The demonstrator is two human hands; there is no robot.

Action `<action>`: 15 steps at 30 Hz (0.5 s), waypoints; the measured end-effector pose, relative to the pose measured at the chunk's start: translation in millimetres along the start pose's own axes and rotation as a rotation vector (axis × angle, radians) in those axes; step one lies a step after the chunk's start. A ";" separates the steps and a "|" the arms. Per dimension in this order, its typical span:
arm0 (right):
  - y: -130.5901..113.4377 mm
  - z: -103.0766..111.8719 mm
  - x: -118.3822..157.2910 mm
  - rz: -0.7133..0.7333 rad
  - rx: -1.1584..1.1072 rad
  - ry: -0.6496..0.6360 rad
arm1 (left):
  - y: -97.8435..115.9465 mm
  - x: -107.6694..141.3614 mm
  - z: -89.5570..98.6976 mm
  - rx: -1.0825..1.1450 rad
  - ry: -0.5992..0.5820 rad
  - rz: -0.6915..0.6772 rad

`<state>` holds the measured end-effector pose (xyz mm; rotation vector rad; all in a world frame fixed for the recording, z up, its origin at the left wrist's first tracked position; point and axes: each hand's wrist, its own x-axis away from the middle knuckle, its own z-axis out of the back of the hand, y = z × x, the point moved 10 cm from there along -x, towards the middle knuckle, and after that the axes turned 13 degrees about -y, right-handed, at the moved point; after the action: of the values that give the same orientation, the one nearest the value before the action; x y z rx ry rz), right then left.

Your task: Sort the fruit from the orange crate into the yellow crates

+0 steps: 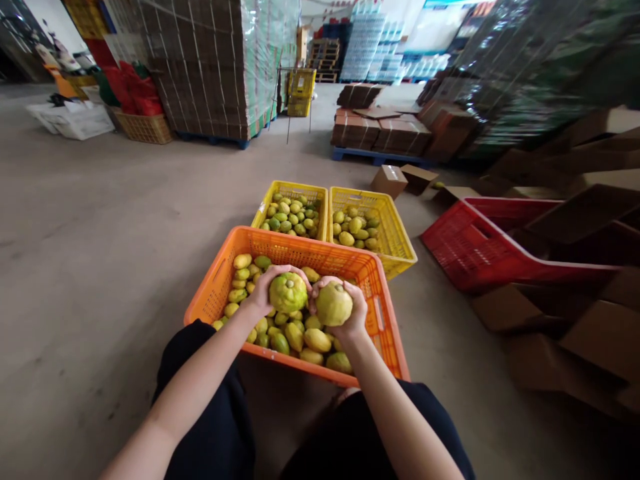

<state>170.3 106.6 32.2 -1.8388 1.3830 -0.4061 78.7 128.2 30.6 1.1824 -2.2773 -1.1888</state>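
Note:
My left hand [261, 291] is wrapped round a green-yellow papaya [289, 292], its stem end turned up toward me. Beside it, my right hand [356, 313] grips a paler yellow papaya [334, 304], also stem end up. Both fruits are held side by side above the orange crate [295, 245], a small gap between them. Many more yellow and green papayas [317, 341] lie loose inside that crate, some hidden behind my hands and forearms.
Touching the orange crate's far side are two yellow crates [327, 200] of similar fruit. To the right stand a red crate [450, 247] and open cardboard boxes [605, 333]. Further back are a blue pallet [370, 157] with flattened cartons and a tall wrapped stack [200, 73].

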 end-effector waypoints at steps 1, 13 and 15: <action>-0.5 -0.9 -0.5 0.007 -0.004 -0.016 | -1.5 -0.8 0.2 0.027 0.009 0.006; -1.1 45.0 -0.9 0.039 -0.059 0.307 | -48.4 5.6 19.9 0.703 0.359 0.077; -1.1 56.3 1.0 0.056 0.008 0.396 | -50.4 3.2 17.2 0.734 0.347 0.057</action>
<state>208.5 127.9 -3.3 -1.7703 1.6867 -0.7773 93.1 119.0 -20.0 1.3944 -2.4925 -0.0680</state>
